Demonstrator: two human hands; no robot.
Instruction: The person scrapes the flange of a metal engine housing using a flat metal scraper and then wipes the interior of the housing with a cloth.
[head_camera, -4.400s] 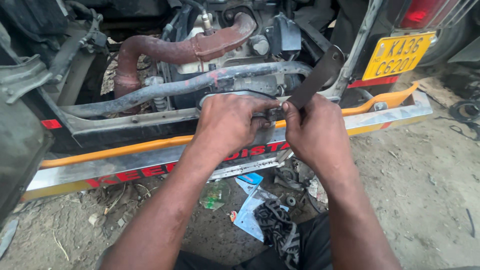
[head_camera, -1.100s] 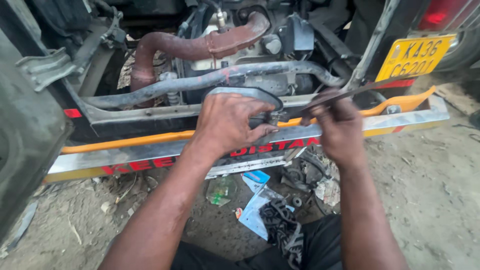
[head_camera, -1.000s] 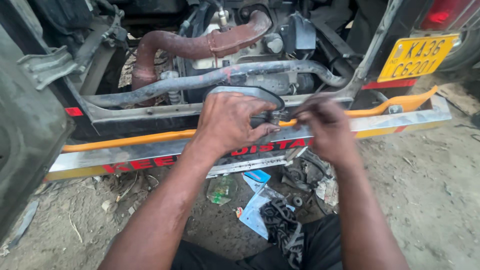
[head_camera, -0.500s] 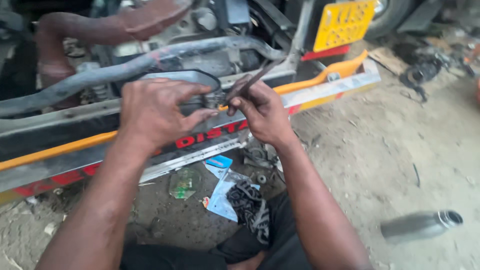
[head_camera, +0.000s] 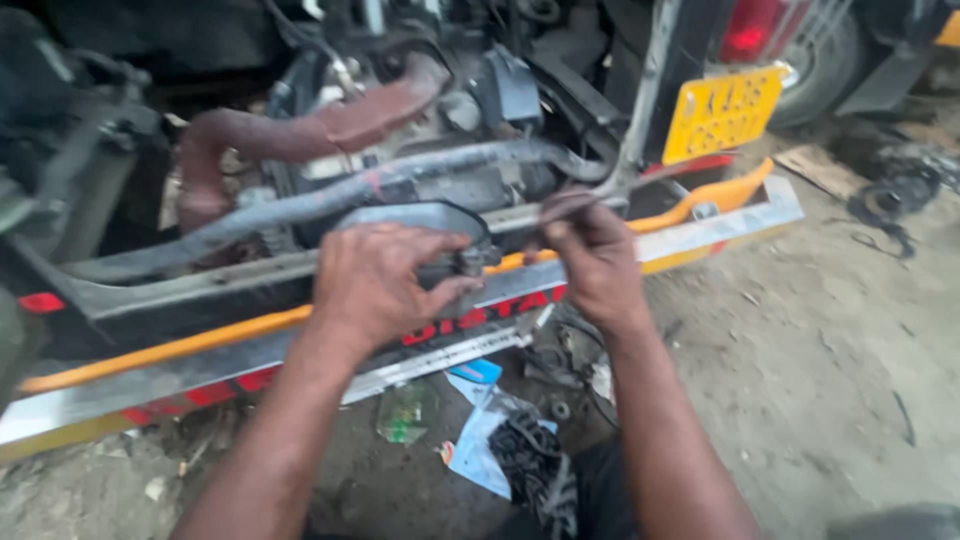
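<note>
Against dull grey metal cover (head_camera: 420, 215), both hands (head_camera: 385, 280).

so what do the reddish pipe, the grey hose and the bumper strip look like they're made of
Reddish pipe: likely steel, with a matte, patchy rust-brown surface.
Grey hose: probably rubber, dull and dusty, bending in a soft curve.
Bumper strip: looks like sheet metal, with a shiny bare face and an orange painted edge.
The part under the left hand: dark, thin-rimmed, seemingly metal; too blurred to be sure.
</note>
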